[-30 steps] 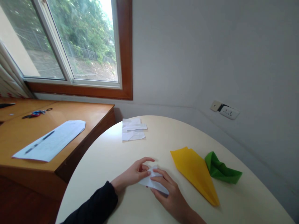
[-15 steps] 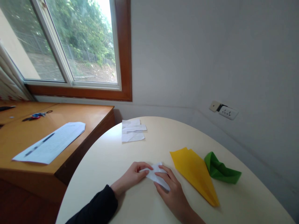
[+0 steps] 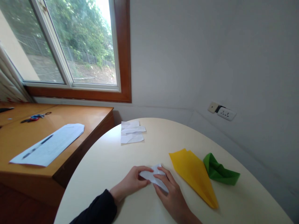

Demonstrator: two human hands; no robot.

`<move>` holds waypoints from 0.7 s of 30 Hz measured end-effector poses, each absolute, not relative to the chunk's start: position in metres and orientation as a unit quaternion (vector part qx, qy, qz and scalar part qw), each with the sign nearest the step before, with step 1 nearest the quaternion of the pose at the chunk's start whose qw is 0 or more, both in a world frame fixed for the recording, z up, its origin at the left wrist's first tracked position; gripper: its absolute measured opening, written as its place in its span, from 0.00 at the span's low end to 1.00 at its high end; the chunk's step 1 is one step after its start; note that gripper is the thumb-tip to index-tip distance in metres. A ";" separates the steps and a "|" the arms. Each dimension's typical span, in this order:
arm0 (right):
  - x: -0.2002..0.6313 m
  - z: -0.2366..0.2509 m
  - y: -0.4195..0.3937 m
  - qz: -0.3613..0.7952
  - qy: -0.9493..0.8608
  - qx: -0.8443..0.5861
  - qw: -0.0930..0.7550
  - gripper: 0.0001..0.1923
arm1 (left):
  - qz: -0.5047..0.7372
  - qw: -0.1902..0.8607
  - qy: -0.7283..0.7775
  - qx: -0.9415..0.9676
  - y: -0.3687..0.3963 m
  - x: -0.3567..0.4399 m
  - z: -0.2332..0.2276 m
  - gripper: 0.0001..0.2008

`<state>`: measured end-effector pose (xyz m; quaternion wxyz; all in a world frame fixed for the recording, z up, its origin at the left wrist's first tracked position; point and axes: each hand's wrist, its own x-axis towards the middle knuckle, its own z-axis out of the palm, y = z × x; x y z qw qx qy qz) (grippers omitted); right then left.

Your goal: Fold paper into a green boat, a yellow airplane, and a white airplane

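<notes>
Daylight from the window fell across a round cream table set against a plain grey wall, with a wooden desk abutting it on the left. Both hands were found together at the near edge of the table, pressed down on a small folded white paper. The left hand, emerging from a dark sleeve, had its fingers curled over the paper's left end; the right hand lay flat with its fingertips on the paper's right part. Compared with a second earlier, the left fingers, then raised and spread above the sheet, had come down onto it, and the paper, then partly lifted, lay flatter against the table. In this inspector's judgement, a fold was being pressed into place rather than a new one begun. Whether the crease was fully set could not be told, as the fingers covered it. Just right of the hands lay a yellow paper plane, untouched, with a green folded paper touching its far side. Well apart, towards the wall, sat a small pile of white paper pieces. On the desk lay a white sheet with a pen on it, and scissors farther back.
</notes>
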<state>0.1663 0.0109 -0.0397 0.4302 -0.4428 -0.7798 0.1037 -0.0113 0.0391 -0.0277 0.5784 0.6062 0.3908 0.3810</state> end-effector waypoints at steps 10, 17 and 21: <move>0.168 -0.035 0.009 0.101 -0.791 -0.445 0.408 0.10 | 0.373 0.558 0.393 0.628 0.040 -0.013 -0.032 0.20; 0.169 -0.035 0.009 0.099 -0.798 -0.443 0.396 0.11 | 0.353 0.499 0.443 0.656 0.038 -0.014 -0.020 0.18; 0.169 -0.034 0.009 0.100 -0.797 -0.440 0.401 0.11 | 0.346 0.477 0.453 0.669 0.037 -0.014 -0.016 0.17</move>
